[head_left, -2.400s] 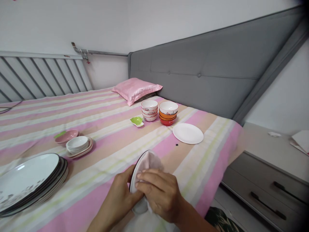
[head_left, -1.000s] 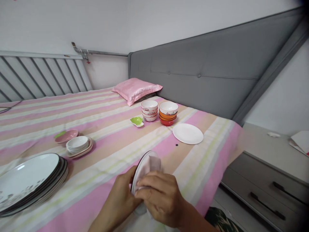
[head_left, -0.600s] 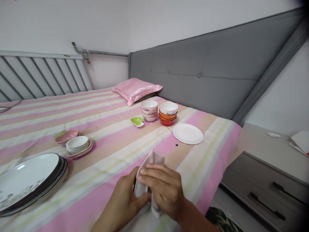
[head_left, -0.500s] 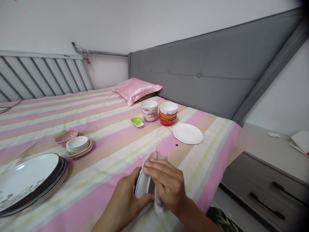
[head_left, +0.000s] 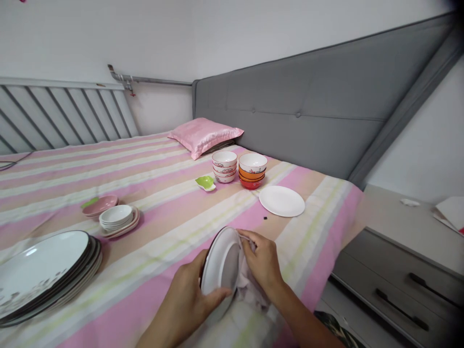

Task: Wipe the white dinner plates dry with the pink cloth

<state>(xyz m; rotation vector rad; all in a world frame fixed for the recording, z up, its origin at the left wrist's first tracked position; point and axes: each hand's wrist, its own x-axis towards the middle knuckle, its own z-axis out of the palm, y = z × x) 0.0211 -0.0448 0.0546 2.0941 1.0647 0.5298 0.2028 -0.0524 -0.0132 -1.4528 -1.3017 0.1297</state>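
My left hand (head_left: 186, 302) grips a small white plate (head_left: 222, 261) by its lower edge and holds it tilted on edge over the striped bed. My right hand (head_left: 264, 263) is closed on a pale pink cloth (head_left: 250, 290) and presses it against the plate's right rim and back. The plate's white face shows toward me. Much of the cloth is bunched under my right palm.
On the striped bedspread (head_left: 163, 208) lie a white plate (head_left: 282, 200), two stacks of bowls (head_left: 239, 169), a green leaf dish (head_left: 205, 182), small saucers (head_left: 116, 217) and a pile of large oval platters (head_left: 39, 270). A grey nightstand (head_left: 398, 251) stands at right, a pink pillow (head_left: 205, 135) by the headboard.
The cloth, which covered the plate's face, has slid off to the right edge and behind it. My right hand moved right and down with it; the plate's face is now bare.
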